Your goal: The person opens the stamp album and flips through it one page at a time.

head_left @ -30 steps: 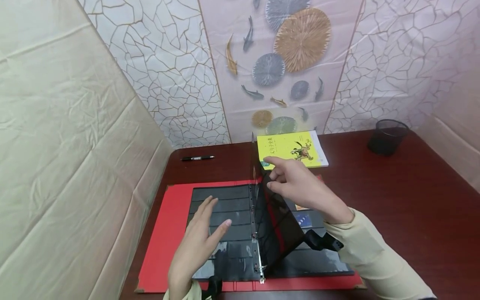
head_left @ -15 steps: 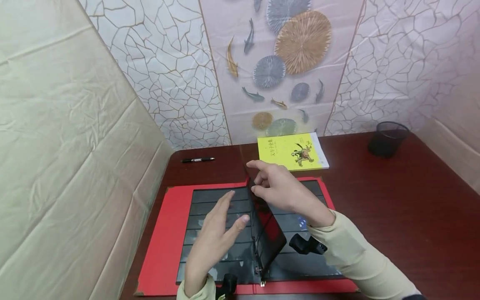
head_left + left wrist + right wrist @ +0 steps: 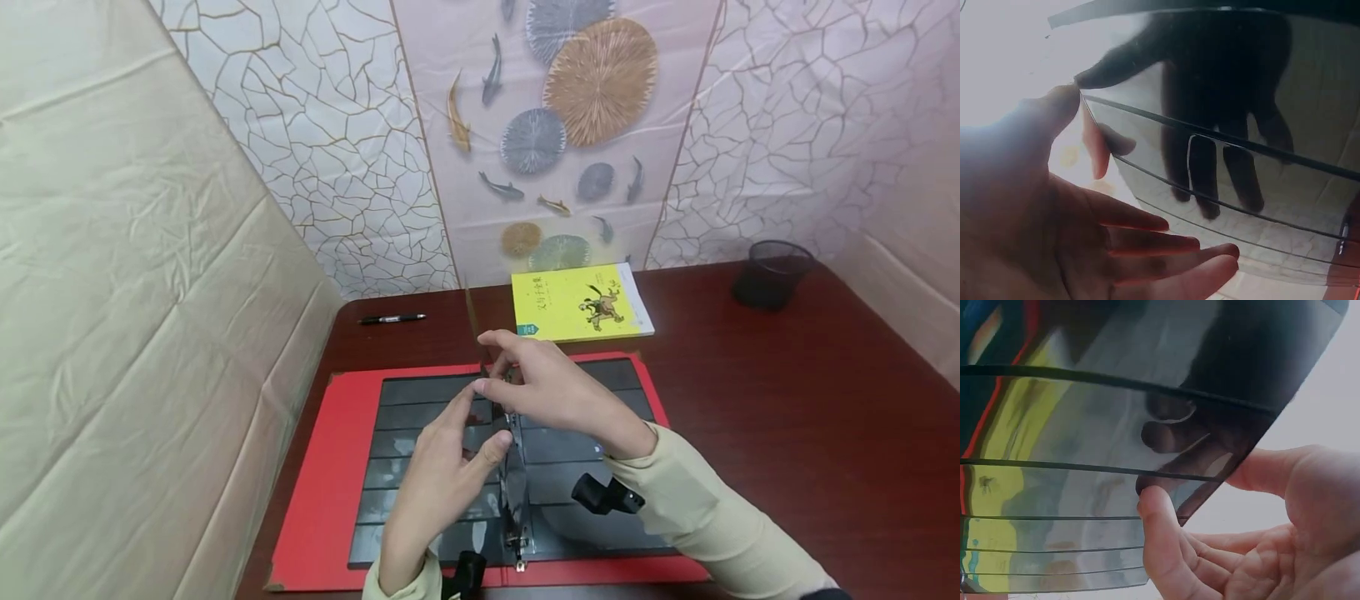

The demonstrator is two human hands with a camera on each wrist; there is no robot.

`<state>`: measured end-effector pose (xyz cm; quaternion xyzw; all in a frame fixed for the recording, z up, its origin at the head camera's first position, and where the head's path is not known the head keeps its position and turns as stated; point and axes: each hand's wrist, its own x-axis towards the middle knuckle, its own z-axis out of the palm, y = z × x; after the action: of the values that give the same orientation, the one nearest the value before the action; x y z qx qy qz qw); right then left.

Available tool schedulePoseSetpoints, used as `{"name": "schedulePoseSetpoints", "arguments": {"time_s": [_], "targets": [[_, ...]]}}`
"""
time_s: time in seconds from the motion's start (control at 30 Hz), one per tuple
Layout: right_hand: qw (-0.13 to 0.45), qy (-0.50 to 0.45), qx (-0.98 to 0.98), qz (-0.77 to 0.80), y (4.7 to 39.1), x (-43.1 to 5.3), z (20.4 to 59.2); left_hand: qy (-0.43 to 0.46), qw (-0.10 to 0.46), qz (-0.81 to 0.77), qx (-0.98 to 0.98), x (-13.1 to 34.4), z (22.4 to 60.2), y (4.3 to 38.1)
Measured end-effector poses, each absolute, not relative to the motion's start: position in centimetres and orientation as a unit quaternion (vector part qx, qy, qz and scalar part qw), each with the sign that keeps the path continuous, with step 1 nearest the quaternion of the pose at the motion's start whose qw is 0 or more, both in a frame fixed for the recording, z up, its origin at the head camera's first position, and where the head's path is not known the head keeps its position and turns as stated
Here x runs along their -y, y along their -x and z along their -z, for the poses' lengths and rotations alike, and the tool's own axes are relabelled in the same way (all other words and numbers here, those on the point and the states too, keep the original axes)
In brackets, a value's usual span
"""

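A red ring-bound album [image 3: 309, 483] lies spread on the table, with black pages crossed by horizontal strip pockets. One glossy black album page [image 3: 1085, 425] stands nearly upright over the rings, seen almost edge-on in the head view. My right hand [image 3: 551, 379] pinches the free edge of that page between thumb and index finger, one on each side. Beside it, my left hand [image 3: 442, 467] has its fingers extended; in the left wrist view the thumb [image 3: 1063, 103] meets the page's edge. The glossy surface mirrors the hand there.
A yellow book [image 3: 558, 312] lies behind the album. To the back left is a black pen [image 3: 392, 318], and a black mesh cup [image 3: 772, 279] stands at the back right. Patterned cloth rises behind the table, with a pale curtain on the left.
My right hand has carried the page leftward, from leaning right to nearly upright. My left hand has moved right and up to meet it. More of the right-hand page beneath shows.
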<state>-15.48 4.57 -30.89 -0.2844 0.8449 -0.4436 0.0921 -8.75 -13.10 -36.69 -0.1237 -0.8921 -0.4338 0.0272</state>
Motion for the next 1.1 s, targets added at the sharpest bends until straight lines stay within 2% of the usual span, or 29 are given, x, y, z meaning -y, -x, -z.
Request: {"name": "schedulePoseSetpoints", "arguments": {"time_s": [0.27, 0.5, 0.67, 1.1], "targets": [[0.115, 0.275, -0.835, 0.462, 15.3, -5.0, 31.4, 0.127, 0.046, 0.49, 0.861, 13.9, 36.4, 7.4], [0.109, 0.256, -0.834, 0.476, 16.0, -6.3, 33.0, 0.164, 0.121, 0.485, 0.851, 14.7, 36.3, 6.5], [0.116, 0.238, -0.831, 0.489, 17.0, -7.9, 34.7, 0.168, 0.149, 0.463, 0.857, 15.9, 36.7, 6.5], [0.121, 0.208, -0.861, 0.447, 19.2, -12.3, 39.6, 0.107, 0.13, 0.48, 0.861, 18.1, 37.2, 5.5]]}}
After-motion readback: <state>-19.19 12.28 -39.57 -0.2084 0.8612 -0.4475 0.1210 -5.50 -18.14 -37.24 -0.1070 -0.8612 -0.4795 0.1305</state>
